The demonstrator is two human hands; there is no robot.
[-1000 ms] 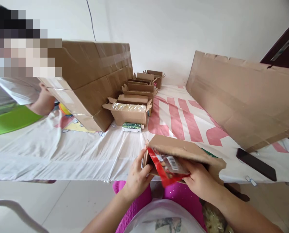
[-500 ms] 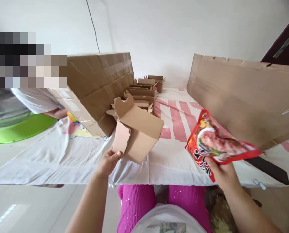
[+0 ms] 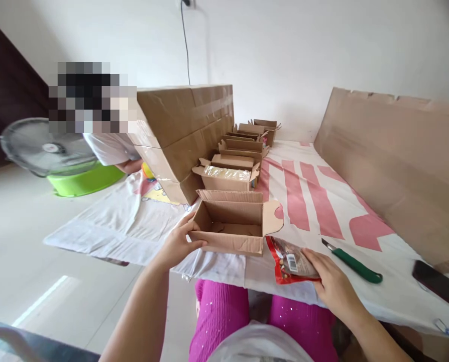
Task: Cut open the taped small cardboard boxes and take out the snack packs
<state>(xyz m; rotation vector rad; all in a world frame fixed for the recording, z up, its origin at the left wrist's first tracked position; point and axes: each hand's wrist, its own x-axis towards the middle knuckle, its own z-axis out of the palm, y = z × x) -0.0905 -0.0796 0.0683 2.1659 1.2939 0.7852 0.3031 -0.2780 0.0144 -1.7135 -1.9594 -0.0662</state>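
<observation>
A small cardboard box (image 3: 228, 244) stands upright on the table with its flaps raised and its inside bare. My left hand (image 3: 179, 244) grips its left end, thumb along the near wall and fingers at the side. To the right of the box, a red-edged food packet (image 3: 292, 263) lies at the table's front edge, its barcode side facing up. My right hand (image 3: 328, 276) is closed over the packet's right end; some of its fingers are hidden. A green-handled utility knife (image 3: 354, 262) lies on the cloth beyond my right hand, blade toward the box.
Several open cartons (image 3: 228, 178) form a row behind the box, along a tall stack of taped cartons (image 3: 187, 120). At right stands a big cardboard panel (image 3: 394, 166), with a dark phone-like slab (image 3: 439, 284) near it. Another person (image 3: 109, 148) sits at left beside a fan (image 3: 51, 148).
The box has been turned upright and set on the table. My right hand has lowered the packet and turned its back side up. The utility knife has come into view.
</observation>
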